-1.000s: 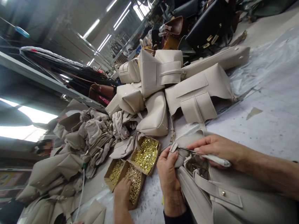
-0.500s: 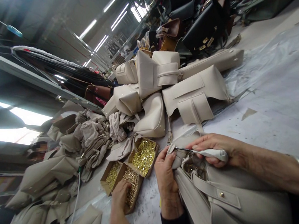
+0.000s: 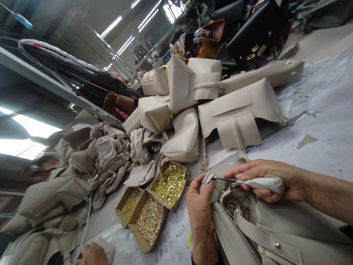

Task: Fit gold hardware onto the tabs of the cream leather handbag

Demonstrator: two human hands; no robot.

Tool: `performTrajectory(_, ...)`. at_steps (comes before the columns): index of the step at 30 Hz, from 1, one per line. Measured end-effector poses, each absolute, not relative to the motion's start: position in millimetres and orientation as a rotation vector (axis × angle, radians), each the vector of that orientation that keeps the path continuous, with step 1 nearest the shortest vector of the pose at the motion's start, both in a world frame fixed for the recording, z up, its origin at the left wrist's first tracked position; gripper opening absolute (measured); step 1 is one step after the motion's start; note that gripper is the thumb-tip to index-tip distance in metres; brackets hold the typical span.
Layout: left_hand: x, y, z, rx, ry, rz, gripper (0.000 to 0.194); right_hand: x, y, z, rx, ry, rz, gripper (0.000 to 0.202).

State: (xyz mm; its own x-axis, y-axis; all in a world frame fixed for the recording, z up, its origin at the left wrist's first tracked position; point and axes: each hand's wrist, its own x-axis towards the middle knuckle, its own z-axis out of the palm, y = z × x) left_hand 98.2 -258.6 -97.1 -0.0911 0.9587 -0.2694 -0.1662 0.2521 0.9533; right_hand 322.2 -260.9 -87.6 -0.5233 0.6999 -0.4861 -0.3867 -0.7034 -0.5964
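Observation:
My left hand [image 3: 200, 207] pinches the end of a beige strap [image 3: 208, 177] between thumb and fingers. In my right hand [image 3: 262, 178] is a screwdriver-like tool with a thin metal shaft and a pale wrapped handle [image 3: 270, 184]; its tip meets the strap end, and the exact tip shape is hidden. Below both hands lies a beige handbag [image 3: 300, 220], its top open, with a strap tab fixed by a gold stud [image 3: 277, 245]. Some metal hardware shows inside the bag's opening.
Cardboard boxes of gold studs [image 3: 149, 220] and gold screws [image 3: 170, 183] stand left of my hands. Beige bags [image 3: 236, 106] are piled ahead, black bags [image 3: 254, 29] behind them. At lower left a co-worker's hands [image 3: 95, 261] handle a beige piece.
The co-worker's hand has left the stud box and moved to the beige piece at lower left. My hands keep the same hold on strap and tool; the view has shifted slightly.

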Motion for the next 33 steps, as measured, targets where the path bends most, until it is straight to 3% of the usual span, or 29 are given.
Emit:
performTrajectory(6,97.1,-256.6,-102.7,0.892,1.343,1.118,0.043,319.0,-263.3,-86.5,-1.004,-0.403,2.246,0.033)
performTrajectory(12,98.5,-251.4,-107.9,0.766,1.343,1.098,0.043,320.0,-260.6,-96.5,-1.14,-0.413,2.254,0.045)
performTrajectory(23,98.3,-243.8,-109.0,0.592,1.21,1.055,0.049,329.6,-267.5,-105.8,-1.185,-0.386,2.219,0.048)
performTrajectory(33,98.3,-246.3,-109.4,0.674,1.2,1.091,0.038,323.9,-281.7,-99.3,-1.346,-0.608,2.074,0.061)
